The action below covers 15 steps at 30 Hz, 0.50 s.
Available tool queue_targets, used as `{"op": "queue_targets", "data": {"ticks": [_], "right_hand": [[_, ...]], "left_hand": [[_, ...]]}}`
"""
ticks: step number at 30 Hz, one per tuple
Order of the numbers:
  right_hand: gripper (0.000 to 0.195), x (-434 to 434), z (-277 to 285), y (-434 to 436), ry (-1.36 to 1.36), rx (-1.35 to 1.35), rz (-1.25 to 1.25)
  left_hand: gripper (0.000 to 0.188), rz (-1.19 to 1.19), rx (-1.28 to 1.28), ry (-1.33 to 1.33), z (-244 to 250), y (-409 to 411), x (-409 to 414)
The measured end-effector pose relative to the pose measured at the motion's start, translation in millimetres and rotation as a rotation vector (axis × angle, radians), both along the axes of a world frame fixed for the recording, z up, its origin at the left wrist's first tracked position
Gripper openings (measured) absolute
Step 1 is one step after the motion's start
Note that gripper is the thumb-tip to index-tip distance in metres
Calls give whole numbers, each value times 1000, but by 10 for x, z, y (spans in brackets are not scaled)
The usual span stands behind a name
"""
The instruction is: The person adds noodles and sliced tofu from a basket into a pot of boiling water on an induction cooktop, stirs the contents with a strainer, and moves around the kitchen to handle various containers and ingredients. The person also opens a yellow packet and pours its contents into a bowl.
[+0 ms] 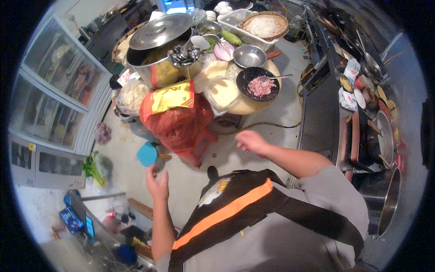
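My left hand [158,185] hangs in front of me, fingers apart and holding nothing, just below a blue round stool top [147,154]. My right hand [252,142] is raised over the floor with its fingers partly curled, and nothing shows in it. Between and beyond the hands stands a red mesh sack [180,122]. Behind it, a dark bowl [242,81] holds pink minced meat [261,86] and a metal spoon [285,76]. Beside that bowl lie flat pale wrappers in plastic [222,92] and an empty metal bowl [249,56].
A large pot [137,69] with a tilted lid [161,31] stands behind the sack. A white basket [234,22] supports a woven tray. Leafy greens [93,171] lie on the floor at left, near a glass-door fridge [61,61]. A black counter [319,112] with pans runs along the right.
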State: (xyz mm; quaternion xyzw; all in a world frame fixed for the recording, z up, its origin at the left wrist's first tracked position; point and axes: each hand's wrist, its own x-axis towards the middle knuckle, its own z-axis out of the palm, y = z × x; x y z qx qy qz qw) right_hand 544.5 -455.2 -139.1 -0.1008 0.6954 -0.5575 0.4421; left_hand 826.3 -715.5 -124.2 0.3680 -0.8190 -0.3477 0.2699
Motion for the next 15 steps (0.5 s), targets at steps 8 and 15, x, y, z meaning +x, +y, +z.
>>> {"op": "queue_targets", "data": {"ticks": [8,15], "right_hand": [[35,-1016,26,50,-155,-38,-705],[27,-1155,-194,-164,-195,-111,-892]], "left_hand": [[71,-323,-490,-228,72,-1194,-1782],[77,-424,-532,-633,4,-1651,-2203]]}}
